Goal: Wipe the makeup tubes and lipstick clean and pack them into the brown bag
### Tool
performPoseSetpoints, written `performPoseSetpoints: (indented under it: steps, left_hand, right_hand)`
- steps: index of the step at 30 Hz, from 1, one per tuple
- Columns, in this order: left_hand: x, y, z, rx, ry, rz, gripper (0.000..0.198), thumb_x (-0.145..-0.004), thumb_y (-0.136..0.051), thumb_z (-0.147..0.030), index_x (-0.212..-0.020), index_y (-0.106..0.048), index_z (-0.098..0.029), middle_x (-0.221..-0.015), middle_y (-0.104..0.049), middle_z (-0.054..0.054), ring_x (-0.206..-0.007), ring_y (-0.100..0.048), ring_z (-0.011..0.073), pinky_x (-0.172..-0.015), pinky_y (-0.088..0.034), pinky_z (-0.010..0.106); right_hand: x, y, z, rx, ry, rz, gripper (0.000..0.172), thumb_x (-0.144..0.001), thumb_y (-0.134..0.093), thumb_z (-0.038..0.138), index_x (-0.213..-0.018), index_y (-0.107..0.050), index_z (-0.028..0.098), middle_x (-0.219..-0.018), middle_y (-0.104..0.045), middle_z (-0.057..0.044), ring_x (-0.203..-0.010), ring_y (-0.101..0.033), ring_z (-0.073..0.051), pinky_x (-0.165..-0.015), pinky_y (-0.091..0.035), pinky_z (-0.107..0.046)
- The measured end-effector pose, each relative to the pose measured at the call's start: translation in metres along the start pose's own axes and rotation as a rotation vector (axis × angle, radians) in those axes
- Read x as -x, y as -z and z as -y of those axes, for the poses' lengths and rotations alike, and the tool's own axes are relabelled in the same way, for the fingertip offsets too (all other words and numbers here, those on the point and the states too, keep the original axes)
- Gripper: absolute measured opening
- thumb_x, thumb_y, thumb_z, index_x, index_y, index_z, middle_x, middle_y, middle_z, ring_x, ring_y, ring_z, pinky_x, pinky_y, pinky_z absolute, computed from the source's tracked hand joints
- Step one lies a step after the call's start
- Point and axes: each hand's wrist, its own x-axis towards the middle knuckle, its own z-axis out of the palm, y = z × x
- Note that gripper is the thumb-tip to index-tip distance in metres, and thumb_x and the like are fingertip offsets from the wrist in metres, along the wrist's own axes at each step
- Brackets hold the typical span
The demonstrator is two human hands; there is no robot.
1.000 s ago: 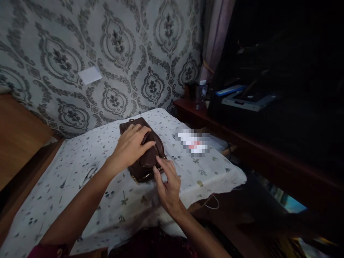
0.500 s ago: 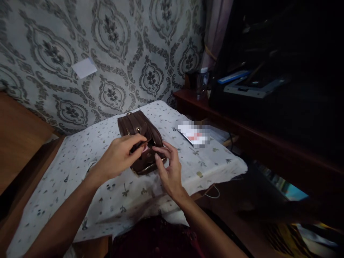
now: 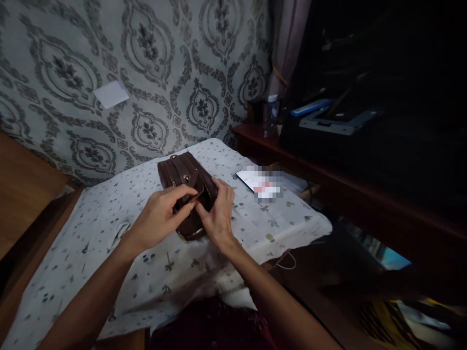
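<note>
A brown leather-look bag [image 3: 177, 167] with gold studs and a gold zip lies on the patterned white tablecloth [image 3: 109, 272], its mouth parted. My left hand [image 3: 156, 216] pinches the raised edge of the bag's flap between thumb and index finger. On the bag's right side rests my right hand [image 3: 220, 218], fingers along the outer wall and thumb at the opening near the left fingertips. The inside of the bag is dark, and its contents cannot be made out.
Right of the bag lies a phone [image 3: 250, 181] with a lit, partly blurred screen. A dark red desk [image 3: 257, 138] beyond it bears a clear bottle [image 3: 271, 116]. Patterned wallpaper with a white card [image 3: 111, 94] rises behind the table.
My right hand has moved from the bag's front right edge to its side and opening, with the thumb closer to my left fingers. The pinkish thing glimpsed inside is out of sight.
</note>
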Motion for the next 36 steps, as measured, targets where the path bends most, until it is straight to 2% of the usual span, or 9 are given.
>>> performPoseSetpoints:
  steps: [4, 10, 13, 17, 21, 24, 27, 30, 36]
  left_hand:
    - [0.005, -0.014, 0.003, -0.118, -0.136, -0.082, 0.021, -0.092, -0.053, -0.018, -0.108, -0.067, -0.019, -0.094, -0.071, 0.004, -0.083, -0.066, 0.0166, -0.07, -0.051, 0.027]
    - [0.015, -0.038, 0.002, -0.463, -0.301, -0.172, 0.024, -0.095, -0.05, -0.019, -0.11, -0.067, -0.016, -0.085, -0.064, 0.006, -0.081, -0.058, 0.0216, -0.07, -0.052, 0.034]
    - [0.02, -0.047, 0.002, -0.604, -0.344, -0.207, 0.024, -0.095, -0.052, -0.023, -0.112, -0.068, -0.016, -0.088, -0.062, 0.008, -0.081, -0.056, 0.0227, -0.071, -0.052, 0.036]
    - [0.026, -0.052, 0.004, -0.656, -0.4, -0.216, 0.024, -0.094, -0.051, -0.021, -0.111, -0.067, -0.014, -0.095, -0.064, 0.011, -0.089, -0.059, 0.024, -0.082, -0.053, 0.039]
    - [0.023, -0.044, 0.006, -0.379, -0.267, -0.259, 0.021, -0.096, -0.046, -0.017, -0.104, -0.065, -0.019, -0.095, -0.065, 0.006, -0.086, -0.064, 0.0173, -0.077, -0.053, 0.028]
    - [0.009, -0.034, 0.004, -0.241, -0.107, -0.312, 0.027, -0.096, -0.045, -0.019, -0.121, -0.057, -0.021, -0.103, -0.068, 0.005, -0.09, -0.067, 0.016, -0.076, -0.052, 0.026]
    - [-0.011, -0.025, -0.001, -0.306, 0.084, -0.251, 0.038, -0.096, -0.047, -0.024, -0.133, -0.05, -0.019, -0.099, -0.072, 0.005, -0.084, -0.069, 0.0193, -0.071, -0.051, 0.028]
    - [-0.026, -0.02, -0.012, -0.5, 0.24, -0.135, 0.029, -0.098, -0.044, -0.03, -0.119, -0.061, -0.02, -0.088, -0.073, 0.006, -0.078, -0.07, 0.0234, -0.067, -0.049, 0.03]
    - [-0.024, -0.045, -0.048, -0.607, 0.278, 0.006, 0.028, -0.1, -0.039, -0.031, -0.102, -0.064, -0.018, -0.084, -0.074, 0.009, -0.078, -0.072, 0.0257, -0.066, -0.049, 0.032]
  right_hand:
    - [-0.002, -0.009, -0.009, -0.035, 0.03, 0.021, 0.058, -0.093, -0.049, 0.05, -0.142, -0.037, 0.021, -0.135, -0.048, -0.015, -0.127, -0.044, -0.031, -0.108, -0.037, -0.055]
    - [0.006, 0.003, -0.029, -0.241, 0.031, 0.14, 0.069, -0.093, -0.052, 0.043, -0.154, -0.025, 0.023, -0.154, -0.037, -0.012, -0.143, -0.033, -0.029, -0.119, -0.027, -0.053]
    - [0.014, 0.02, -0.035, -0.371, -0.045, 0.277, 0.06, -0.098, -0.046, 0.039, -0.154, -0.027, 0.028, -0.161, -0.03, -0.006, -0.149, -0.027, -0.023, -0.123, -0.022, -0.047]
    - [0.023, 0.026, -0.031, -0.436, -0.166, 0.244, 0.059, -0.098, -0.048, 0.043, -0.152, -0.033, 0.028, -0.16, -0.033, -0.005, -0.148, -0.029, -0.023, -0.123, -0.023, -0.047]
    - [0.029, 0.011, -0.029, -0.362, -0.169, 0.183, 0.068, -0.095, -0.054, 0.045, -0.154, -0.027, 0.025, -0.161, -0.029, -0.009, -0.15, -0.025, -0.026, -0.124, -0.021, -0.05]
    - [0.032, 0.003, -0.033, -0.332, -0.205, 0.163, 0.072, -0.094, -0.055, 0.046, -0.155, -0.024, 0.022, -0.161, -0.027, -0.012, -0.149, -0.025, -0.027, -0.123, -0.021, -0.052]
    - [0.032, 0.001, -0.037, -0.324, -0.202, 0.162, 0.074, -0.093, -0.056, 0.047, -0.154, -0.025, 0.021, -0.16, -0.028, -0.013, -0.149, -0.026, -0.027, -0.123, -0.021, -0.051]
    - [0.032, 0.003, -0.037, -0.306, -0.18, 0.164, 0.073, -0.093, -0.055, 0.046, -0.154, -0.025, 0.019, -0.159, -0.03, -0.014, -0.149, -0.027, -0.027, -0.123, -0.022, -0.05]
    - [0.035, -0.003, -0.043, -0.335, -0.15, 0.129, 0.071, -0.093, -0.054, 0.046, -0.153, -0.028, 0.021, -0.158, -0.034, -0.012, -0.146, -0.031, -0.027, -0.123, -0.023, -0.051]
